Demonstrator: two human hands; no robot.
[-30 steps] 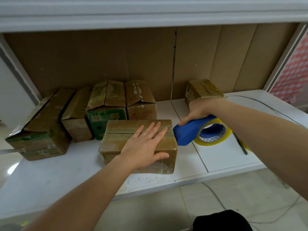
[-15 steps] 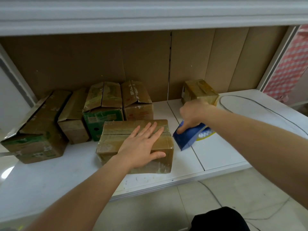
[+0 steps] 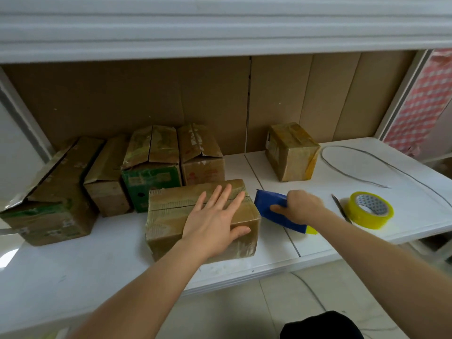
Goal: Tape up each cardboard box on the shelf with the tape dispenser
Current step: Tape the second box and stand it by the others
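A taped cardboard box (image 3: 168,216) lies at the front of the white shelf (image 3: 97,263). My left hand (image 3: 215,218) rests flat on its top, fingers straight, thumb over the front face. Just right of that box my right hand (image 3: 303,206) grips the blue tape dispenser (image 3: 269,206), held low over the shelf; a bit of yellow tape shows at its lower end. Behind stand several more boxes: a large one (image 3: 56,192), a narrow one (image 3: 107,177), a green-printed one (image 3: 151,167), a brown one (image 3: 200,157). A taped box (image 3: 291,152) sits apart at the back right.
A spare roll of yellow tape (image 3: 370,209) lies on the shelf at the right, with a thin dark blade-like tool (image 3: 341,209) beside it. A grey wire (image 3: 354,167) loops over the right end. An upper shelf edge (image 3: 220,33) hangs overhead. Tiled floor lies below.
My right hand has lowered the dispenser to the right end of the front box and turned it, uncovering the spare roll. My left hand stays flat on the box.
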